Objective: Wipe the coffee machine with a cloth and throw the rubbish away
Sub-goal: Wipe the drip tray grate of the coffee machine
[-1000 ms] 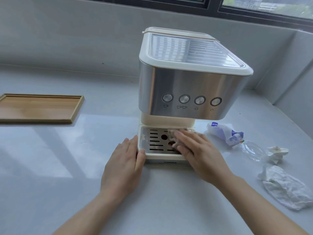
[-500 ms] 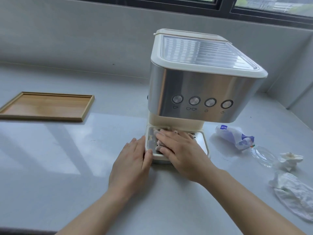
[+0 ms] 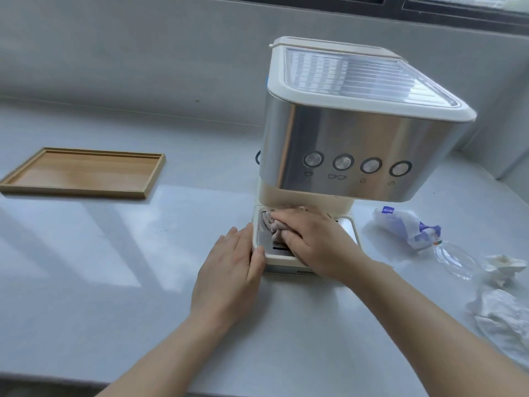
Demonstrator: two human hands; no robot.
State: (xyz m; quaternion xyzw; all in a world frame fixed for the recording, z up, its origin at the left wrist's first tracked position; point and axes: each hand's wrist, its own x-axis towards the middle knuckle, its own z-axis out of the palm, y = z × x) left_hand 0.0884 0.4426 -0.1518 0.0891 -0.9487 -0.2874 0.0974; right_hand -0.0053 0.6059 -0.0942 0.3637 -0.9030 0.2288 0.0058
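Note:
A cream and steel coffee machine (image 3: 352,144) stands on the grey counter. My right hand (image 3: 312,236) presses a crumpled pinkish-grey cloth (image 3: 272,224) onto the left part of its metal drip tray (image 3: 347,227). My left hand (image 3: 232,270) lies flat against the left edge of the machine's base, thumb on the tray's front corner, holding nothing. To the right lies rubbish: a blue and white plastic wrapper (image 3: 406,227), a clear plastic lid (image 3: 455,260), a small crumpled tissue (image 3: 503,267) and a larger crumpled white paper (image 3: 503,316).
A shallow wooden tray (image 3: 83,173) sits on the counter at the left. A grey wall runs behind the machine, with a dark window frame (image 3: 429,10) above. The counter's front edge is near my forearms.
My right hand has slid the cloth from the tray's middle to its left side. My left hand stays braced at the base. The camera view has shifted left.

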